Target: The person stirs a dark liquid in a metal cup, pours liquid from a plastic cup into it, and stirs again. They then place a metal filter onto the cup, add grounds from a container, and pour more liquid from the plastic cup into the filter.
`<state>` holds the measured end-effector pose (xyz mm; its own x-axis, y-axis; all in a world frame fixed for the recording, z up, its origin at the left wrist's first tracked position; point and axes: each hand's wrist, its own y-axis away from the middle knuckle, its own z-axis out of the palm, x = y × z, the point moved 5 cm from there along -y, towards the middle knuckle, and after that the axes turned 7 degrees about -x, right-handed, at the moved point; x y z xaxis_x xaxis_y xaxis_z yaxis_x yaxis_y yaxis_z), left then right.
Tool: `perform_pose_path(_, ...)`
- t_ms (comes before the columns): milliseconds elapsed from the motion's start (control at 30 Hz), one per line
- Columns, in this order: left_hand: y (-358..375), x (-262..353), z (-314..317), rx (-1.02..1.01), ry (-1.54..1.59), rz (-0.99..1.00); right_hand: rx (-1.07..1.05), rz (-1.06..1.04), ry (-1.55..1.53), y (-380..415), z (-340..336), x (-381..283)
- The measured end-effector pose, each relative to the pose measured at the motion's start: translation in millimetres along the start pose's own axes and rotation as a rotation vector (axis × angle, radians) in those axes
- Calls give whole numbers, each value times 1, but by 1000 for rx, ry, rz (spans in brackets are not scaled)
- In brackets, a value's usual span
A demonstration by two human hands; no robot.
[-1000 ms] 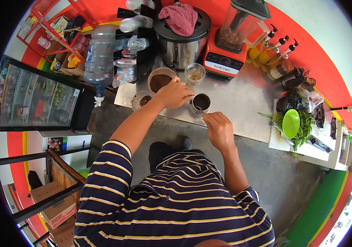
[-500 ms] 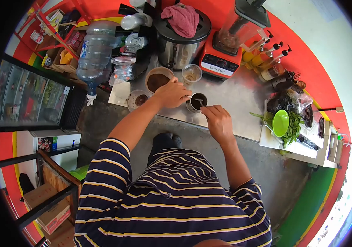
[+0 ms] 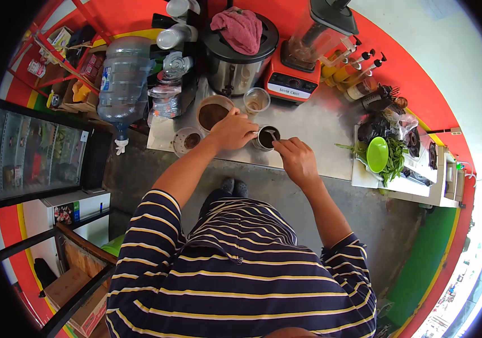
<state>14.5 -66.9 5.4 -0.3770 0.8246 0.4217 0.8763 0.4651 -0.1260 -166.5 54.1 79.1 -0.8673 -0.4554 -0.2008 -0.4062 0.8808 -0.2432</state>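
On the steel counter stands a small metal cup (image 3: 265, 138) with dark contents. My left hand (image 3: 233, 130) has its fingers closed at the cup's left side, on what looks like its handle. A spoon (image 3: 274, 135) dips into the cup, its other end pinched in my right hand (image 3: 297, 160). Behind my left hand is a round container (image 3: 212, 107) of brown powder, partly hidden by that hand. To its lower left lies a clear lid or dish (image 3: 180, 143) with a dark patch. A clear plastic cup (image 3: 256, 101) sits behind the metal cup.
At the back are a steel urn (image 3: 228, 73) with a pink cloth (image 3: 240, 29) and a red blender (image 3: 291, 83). A large water bottle (image 3: 122, 84) stands left. On the right are pump bottles (image 3: 365, 70), a green bowl (image 3: 377, 155) and leaves. The counter's front edge (image 3: 308, 173) runs before me.
The view has shifted slightly, so the counter items appear a little further left. Both hands remain at the metal cup, and the spoon is still in it.
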Motion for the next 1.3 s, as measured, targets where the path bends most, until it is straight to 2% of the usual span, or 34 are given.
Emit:
perform_pose_path(33,-1,0,-1,-16,6,-4,7,4,-2,1,-1,-2)
perform_pose_path(100,-1,-1,-1,-29,14,-13,-189,0,89,11,6,-9)
perform_pose_path(233,-1,-2,1,-5,38,-14,-181,49,-16,22,0,-11)
perform_pose_path(300,-1,-2,2,-1,41,-13,-11,148,-238,17,-8,4)
perform_pose_path(333,0,-3,1,7,44,-20,-5,154,-238,13,-11,8)
perform_pose_path(400,0,-2,1,-3,45,-19,81,305,-394,10,-19,22)
perform_pose_path(500,0,-2,0,-7,51,-23,54,378,-503,12,-21,28)
perform_pose_path(533,0,-2,0,-4,58,-25,58,380,-505,13,-18,29)
perform_pose_path(600,-1,-3,0,-14,59,-25,39,220,-436,15,-9,24)
perform_pose_path(733,-1,-3,0,-32,79,-41,107,227,-477,14,9,19)
perform_pose_path(800,-1,-3,0,-49,67,-50,158,385,-581,15,11,23)
perform_pose_path(933,-1,-2,0,-56,56,-48,218,390,-546,17,4,21)
perform_pose_path(1033,-2,-2,0,-67,54,-60,237,306,-430,22,5,13)
perform_pose_path(1200,-2,-3,3,-112,25,-77,120,107,-336,36,9,-7)
perform_pose_path(1300,-2,-2,2,-113,41,-80,80,101,-285,40,0,-4)
